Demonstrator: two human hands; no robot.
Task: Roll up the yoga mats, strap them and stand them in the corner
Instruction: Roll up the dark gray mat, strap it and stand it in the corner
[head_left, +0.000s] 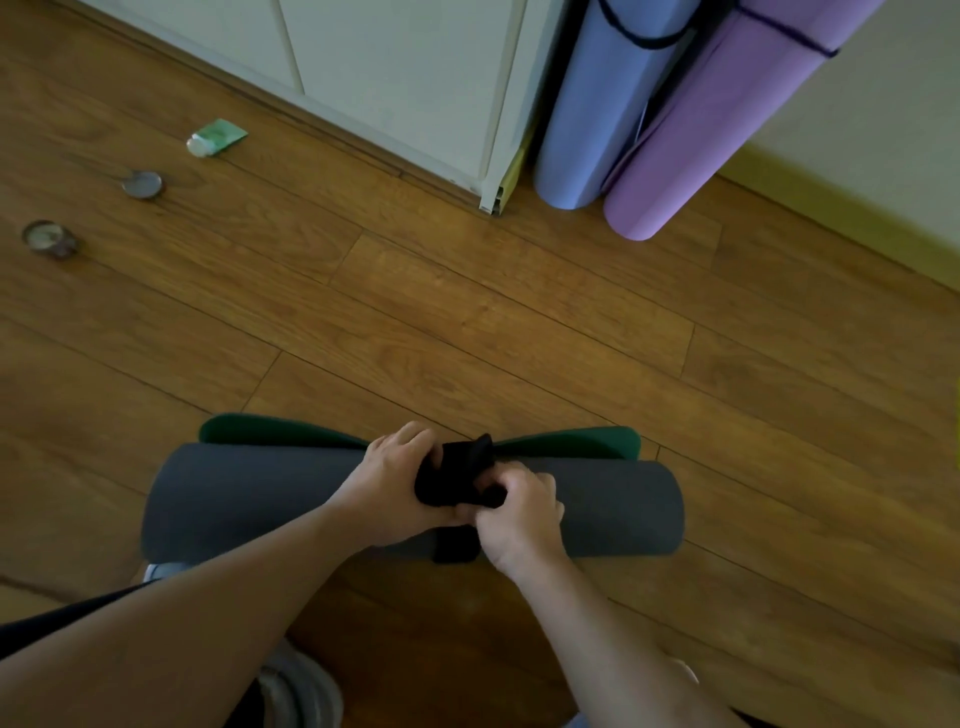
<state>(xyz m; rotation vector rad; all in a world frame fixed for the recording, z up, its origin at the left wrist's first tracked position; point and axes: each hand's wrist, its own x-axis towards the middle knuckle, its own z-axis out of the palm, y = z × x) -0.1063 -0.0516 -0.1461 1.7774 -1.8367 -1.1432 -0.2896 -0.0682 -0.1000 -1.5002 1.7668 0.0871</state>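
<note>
Shoes (301, 686) at the bottom edge, nearest the camera, one grey and white, partly under the left forearm.

Just beyond, a rolled grey mat (234, 499) lies across the wooden floor (519, 322), its green inner face showing along the far edge. A black strap (457, 480) wraps it at the middle. Both hands sit on top of the roll at the strap: left hand (395, 480) curled over it from the left, fingers closed on the black cloth; right hand (519, 514) clenched on the strap's near end, thumb pressing into it. The two hands touch.

Open floor past the roll. Far left: two small round tins (49, 239) (143, 184), well apart from the mat, and a small green tube (215, 137) near the skirting.

Farthest: white cupboard doors (405, 78), then the corner, where a blue mat (597, 114) and a purple mat (696, 140) stand rolled, side by side and touching, each bound with a dark strap. Pale wall (857, 130) to the right.
</note>
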